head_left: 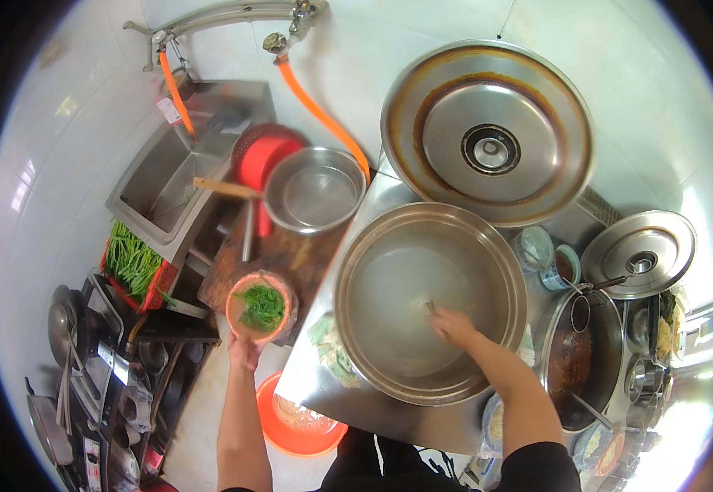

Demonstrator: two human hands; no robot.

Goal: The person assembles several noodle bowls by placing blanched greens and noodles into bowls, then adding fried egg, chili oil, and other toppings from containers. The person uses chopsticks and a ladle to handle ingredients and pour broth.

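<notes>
With my left hand (245,348) I grip the lower edge of an orange bowl (288,316). Chopped leafy greens (261,307) lie in it, and it is at the front of a brown wooden board (311,261). My right hand (454,327) reaches over a wide metal pot (345,344) of cloudy liquid (402,275). Its fingers are closed, and a small dark tip shows at them; what they hold I cannot make out. Behind this pot a big round lid (488,107) leans against the tiled wall.
A metal basin (314,190) and a red colander (268,156) stand on the board, beside a sink (156,193). To the right are a pot of reddish-brown sauce (570,359), jars (534,246) and a smaller lid (656,238). An orange basin (291,439) sits below on the floor.
</notes>
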